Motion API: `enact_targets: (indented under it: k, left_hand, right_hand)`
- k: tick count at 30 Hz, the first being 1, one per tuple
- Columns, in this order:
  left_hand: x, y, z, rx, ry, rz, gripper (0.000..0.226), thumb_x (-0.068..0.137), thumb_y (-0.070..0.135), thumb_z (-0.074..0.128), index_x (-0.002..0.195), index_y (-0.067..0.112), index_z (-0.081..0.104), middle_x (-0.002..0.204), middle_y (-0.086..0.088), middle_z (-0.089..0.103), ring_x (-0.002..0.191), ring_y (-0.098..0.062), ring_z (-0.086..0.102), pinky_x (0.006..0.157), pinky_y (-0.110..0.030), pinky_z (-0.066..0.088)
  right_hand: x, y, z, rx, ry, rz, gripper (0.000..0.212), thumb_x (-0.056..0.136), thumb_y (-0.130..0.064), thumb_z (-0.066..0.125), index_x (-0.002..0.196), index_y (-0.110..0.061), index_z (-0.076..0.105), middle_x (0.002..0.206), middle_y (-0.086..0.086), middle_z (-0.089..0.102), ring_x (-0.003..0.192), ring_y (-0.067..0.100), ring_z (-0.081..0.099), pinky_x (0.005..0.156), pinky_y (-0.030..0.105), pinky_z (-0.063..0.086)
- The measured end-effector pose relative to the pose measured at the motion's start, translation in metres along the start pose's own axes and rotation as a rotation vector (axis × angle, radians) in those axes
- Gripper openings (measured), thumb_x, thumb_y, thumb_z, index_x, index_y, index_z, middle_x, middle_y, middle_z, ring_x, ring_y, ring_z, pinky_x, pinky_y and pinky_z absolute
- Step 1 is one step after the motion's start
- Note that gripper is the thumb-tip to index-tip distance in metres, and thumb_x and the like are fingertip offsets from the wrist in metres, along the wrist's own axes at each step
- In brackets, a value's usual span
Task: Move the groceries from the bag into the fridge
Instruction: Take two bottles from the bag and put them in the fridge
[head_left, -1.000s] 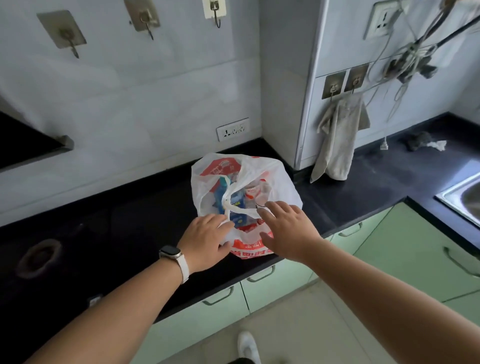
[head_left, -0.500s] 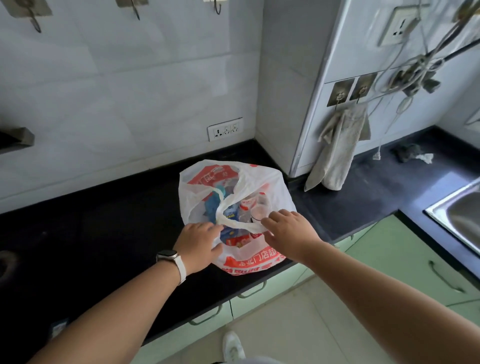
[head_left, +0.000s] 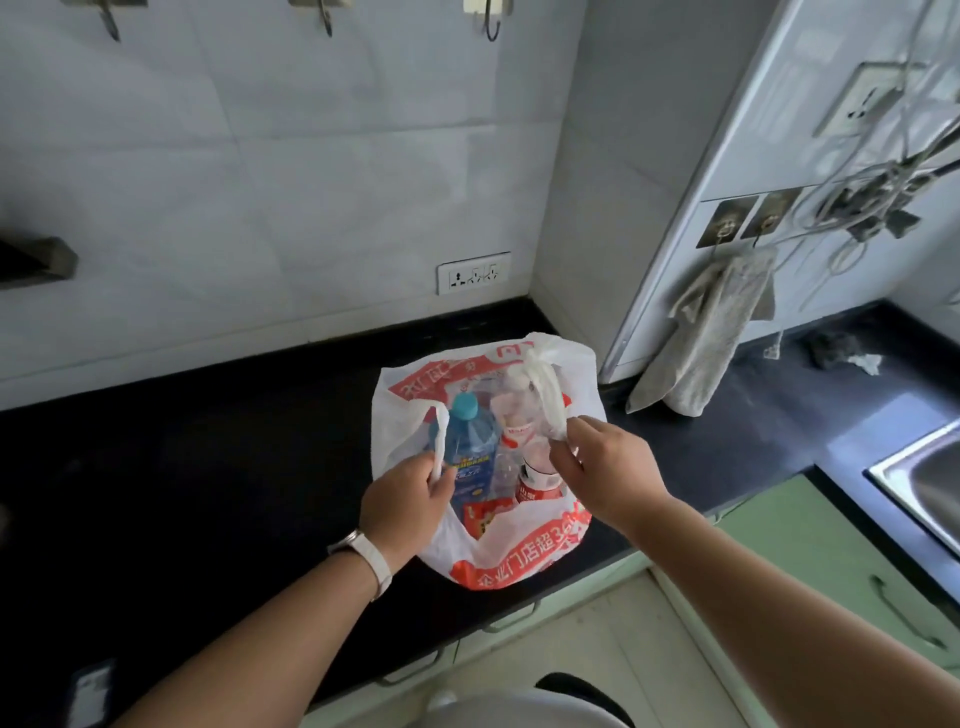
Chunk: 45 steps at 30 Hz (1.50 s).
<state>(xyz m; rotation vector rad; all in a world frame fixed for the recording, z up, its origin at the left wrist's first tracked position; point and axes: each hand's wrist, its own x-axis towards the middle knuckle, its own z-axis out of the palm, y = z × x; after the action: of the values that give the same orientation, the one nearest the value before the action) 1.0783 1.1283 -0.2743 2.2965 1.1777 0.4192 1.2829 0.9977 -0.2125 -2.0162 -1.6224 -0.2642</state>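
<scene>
A white plastic bag with red print (head_left: 519, 558) sits on the black counter (head_left: 208, 467) near its front edge. My left hand (head_left: 405, 501) grips the bag's left handle (head_left: 440, 436), and my right hand (head_left: 605, 467) pinches the right handle (head_left: 545, 395). The handles are pulled apart, so the bag's mouth is wide. Inside stand a blue-capped bottle (head_left: 467, 447), a white bottle with a red label (head_left: 537, 480), a clear container behind it and a red packet (head_left: 485, 514). No fridge is in view.
A grey cloth (head_left: 711, 332) hangs from a hook onto the counter at the right. A steel sink (head_left: 930, 488) lies at the far right. A wall socket (head_left: 472, 273) sits behind the bag. Green cabinets (head_left: 831, 587) run below, and tangled cables (head_left: 872, 208) hang at upper right.
Both hands have taken hold of the bag's handles and drawn them apart, opening the bag so the bottles show. The camera has moved closer to the counter.
</scene>
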Motion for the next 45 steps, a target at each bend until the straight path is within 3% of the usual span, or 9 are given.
enact_targets:
  k: [5,8,13,20,24,30,38,42,45]
  left_hand:
    - [0.004,-0.013,-0.008,0.045,0.094,0.060,0.036,0.099,0.036,0.054,0.069,0.017,0.049,0.058,0.007,0.047,0.046,-0.008,0.046,0.044,-0.022,0.033]
    - [0.004,-0.031,-0.004,0.138,0.016,0.042,0.035,0.099,0.041,0.051,0.077,0.016,0.060,0.066,0.005,0.056,0.055,-0.013,0.056,0.050,-0.032,0.048]
    - [-0.001,-0.066,0.001,0.055,-0.115,-0.077,0.029,0.092,0.046,0.061,0.091,0.020,0.072,0.090,0.005,0.069,0.084,-0.017,0.068,0.072,-0.033,0.055]
    - [-0.018,-0.082,0.019,-0.096,-0.131,-0.332,0.050,0.087,0.063,0.062,0.060,0.022,0.053,0.066,0.007,0.055,0.067,-0.013,0.058,0.060,-0.029,0.050]
    - [-0.025,-0.086,0.029,0.043,-0.205,-0.236,0.050,0.088,0.072,0.041,0.075,0.027,0.058,0.075,0.011,0.061,0.074,-0.006,0.062,0.067,-0.034,0.057]
    - [-0.036,-0.081,0.037,0.132,-0.183,-0.068,0.019,0.090,0.042,0.063,0.103,0.029,0.067,0.101,0.011,0.067,0.094,-0.010,0.064,0.081,-0.032,0.056]
    - [-0.039,-0.075,0.007,0.067,-0.039,0.010,0.020,0.091,0.040,0.063,0.098,0.021,0.066,0.093,0.011,0.062,0.085,-0.007,0.061,0.072,-0.032,0.056]
    - [-0.045,-0.062,-0.016,-0.094,0.136,0.079,0.067,0.078,0.033,0.080,0.133,0.011,0.051,0.126,0.000,0.056,0.115,-0.009,0.056,0.094,-0.022,0.050]
    - [-0.046,-0.060,-0.026,-0.120,0.234,0.135,0.083,0.074,0.042,0.078,0.139,0.005,0.041,0.139,-0.009,0.047,0.128,-0.020,0.051,0.103,-0.031,0.046]
  right_hand:
    - [0.007,0.028,0.003,-0.038,-0.053,0.326,0.038,0.094,-0.028,0.052,0.062,-0.018,0.033,0.055,-0.006,0.038,0.049,0.022,0.041,0.046,0.029,0.030]
    - [0.005,0.051,0.008,-0.092,-0.176,0.463,0.027,0.094,-0.026,0.048,0.071,-0.012,0.047,0.064,0.000,0.049,0.059,0.023,0.047,0.052,0.031,0.033]
    - [-0.006,0.084,0.021,-0.155,-0.352,0.454,0.017,0.090,-0.021,0.046,0.074,-0.017,0.046,0.069,-0.002,0.050,0.063,0.018,0.049,0.050,0.029,0.030]
    - [-0.022,0.120,0.057,-0.204,-0.571,0.394,0.019,0.092,-0.033,0.047,0.082,-0.020,0.054,0.077,-0.006,0.055,0.069,0.019,0.055,0.059,0.031,0.046]
    - [-0.029,0.131,0.079,-0.204,-0.687,0.372,0.016,0.093,-0.031,0.046,0.082,-0.021,0.052,0.077,-0.006,0.055,0.071,0.019,0.056,0.061,0.031,0.046]
    - [-0.040,0.140,0.107,-0.204,-0.810,0.360,0.012,0.089,-0.026,0.045,0.085,-0.020,0.055,0.079,-0.006,0.055,0.074,0.020,0.057,0.058,0.029,0.041]
    - [-0.039,0.134,0.096,-0.074,-0.736,0.430,0.020,0.084,-0.034,0.055,0.104,-0.030,0.054,0.095,-0.017,0.058,0.077,0.010,0.058,0.064,0.032,0.053]
    - [-0.034,0.119,0.062,0.068,-0.541,0.482,0.055,0.080,-0.030,0.069,0.130,-0.025,0.047,0.121,-0.006,0.054,0.092,0.015,0.058,0.075,0.037,0.053]
    - [-0.031,0.106,0.041,0.183,-0.358,0.432,0.063,0.076,-0.016,0.074,0.132,-0.017,0.047,0.124,0.003,0.053,0.106,0.023,0.058,0.083,0.041,0.053]
